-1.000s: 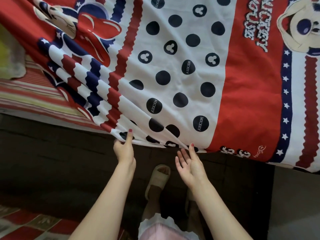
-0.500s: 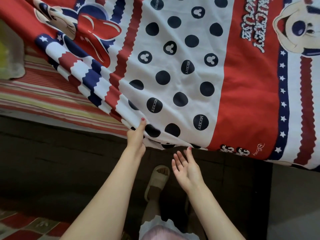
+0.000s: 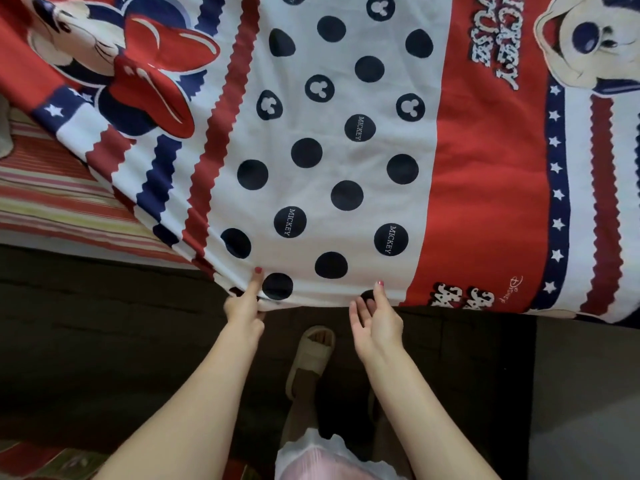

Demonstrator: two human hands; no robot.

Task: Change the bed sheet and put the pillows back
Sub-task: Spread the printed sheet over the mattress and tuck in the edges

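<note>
Left hand [image 3: 244,310]: thumb lay on top of the sheet's near hem, the other fingers curled beneath it, so the hem was pinched between them. Right hand [image 3: 375,320]: palm up and open, fingers spread, thumb tip touching the top of the hem; nothing was closed in it, and whether the fingers had yet caught the cloth from below could not be told.

Bed sheet [image 3: 346,161]: red, white and navy cartoon print with dark dots, spreading away from the fingertips across most of the bed. Its hem ran between and just beyond the two hands, level with the near edge.

Striped mattress [image 3: 59,199]: beyond and to the outer side of the left hand, uncovered, with the sheet crossing it on a slant.

Progress, as judged: the fresh sheet was laid over the bed but not squared. That left-hand corner remained to be covered, the edges remained loose rather than tucked, and the pillows were not yet returned.

Slipper [image 3: 310,358]: on the dark floor [image 3: 104,341], nearer the body than the fingers, between the forearms.

Not determinable: no pillow appeared; the far side and head of the bed were cut off; a pale object at the frame edge past the mattress was too cropped to identify; the sheet's right corner ran out of view.
</note>
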